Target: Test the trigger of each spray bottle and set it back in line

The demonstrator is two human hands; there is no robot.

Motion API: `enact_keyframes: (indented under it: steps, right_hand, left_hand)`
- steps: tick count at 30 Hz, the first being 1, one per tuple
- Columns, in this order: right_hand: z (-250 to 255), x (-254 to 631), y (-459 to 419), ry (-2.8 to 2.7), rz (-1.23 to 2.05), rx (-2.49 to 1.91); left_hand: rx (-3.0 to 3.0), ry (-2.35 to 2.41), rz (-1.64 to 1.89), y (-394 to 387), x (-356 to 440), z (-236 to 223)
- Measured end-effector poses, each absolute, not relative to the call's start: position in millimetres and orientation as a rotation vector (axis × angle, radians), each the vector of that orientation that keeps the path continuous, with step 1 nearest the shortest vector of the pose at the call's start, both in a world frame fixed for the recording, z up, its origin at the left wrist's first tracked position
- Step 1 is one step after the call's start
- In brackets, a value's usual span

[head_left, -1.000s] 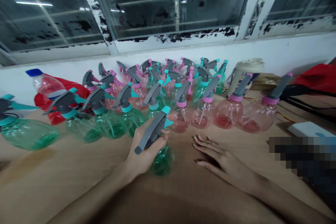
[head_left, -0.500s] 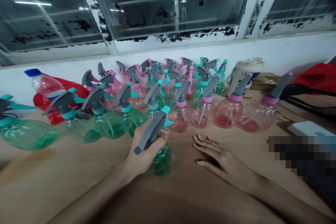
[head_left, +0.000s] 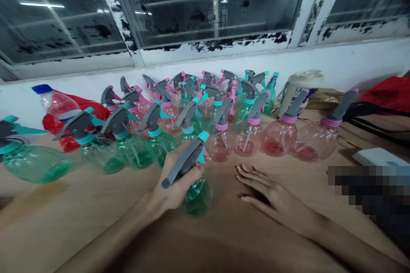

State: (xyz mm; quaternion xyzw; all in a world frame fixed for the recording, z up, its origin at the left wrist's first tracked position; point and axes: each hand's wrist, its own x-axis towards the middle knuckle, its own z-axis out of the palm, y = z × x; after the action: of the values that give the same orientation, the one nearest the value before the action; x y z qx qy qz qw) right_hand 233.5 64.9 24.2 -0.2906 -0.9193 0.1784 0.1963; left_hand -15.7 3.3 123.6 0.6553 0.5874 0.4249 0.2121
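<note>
My left hand (head_left: pixel 174 181) is wrapped round the neck of a green spray bottle (head_left: pixel 197 199) with a grey and turquoise trigger head, its nozzle pointing away to the upper right. The bottle's base is at the table top in front of me. My right hand (head_left: pixel 272 194) lies palm down on the wooden table (head_left: pixel 224 239), fingers stretched out, holding nothing. Just beyond it stand pink spray bottles (head_left: pixel 245 140) with pink collars. Past my left hand, a row of green spray bottles (head_left: pixel 162 147) with turquoise collars runs to the left.
More pink and green spray bottles (head_left: pixel 209 79) crowd against the wall. A clear bottle with a blue cap (head_left: pixel 57 102) and red plastic (head_left: pixel 96 108) are at the left. To the right are a cream cup (head_left: pixel 299 83), a white box (head_left: pixel 379 158), black straps (head_left: pixel 374 121) and a red bag (head_left: pixel 389 96).
Almost nothing differs. My left hand keeps its hold on the spray bottle, whose head has shifted very slightly. My right hand rests in the same place.
</note>
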Motion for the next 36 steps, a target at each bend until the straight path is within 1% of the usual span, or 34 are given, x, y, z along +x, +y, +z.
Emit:
enact_keyframes:
  steps: [5, 12, 22, 27, 32, 36]
  right_hand:
    - [24.9, 233.2, 64.3, -2.554, 0.526, -0.812]
    - [26.4, 232.5, 64.4, -2.573, 0.524, -0.832]
    - [25.7, 233.2, 64.8, -2.587, 0.51, -0.824]
    - [26.0, 232.6, 64.8, -2.57, 0.542, -0.809]
    - [27.6, 232.3, 66.1, -2.593, 0.527, -0.816]
    - [28.2, 231.6, 66.6, -2.605, 0.519, -0.797]
  left_hand:
    - [1.788, 1.603, 1.203, 3.4, -12.7, 127.4]
    - [1.783, 1.761, 1.256, -0.2, -0.6, 129.5]
    - [1.824, 1.805, 1.284, 3.5, -4.0, 126.0]
    - [1.833, 1.905, 1.333, 4.1, -4.2, 124.4]
    - [1.78, 1.924, 1.264, 5.9, -8.7, 118.4]
    - [1.695, 1.926, 1.21, 6.1, -6.1, 122.2]
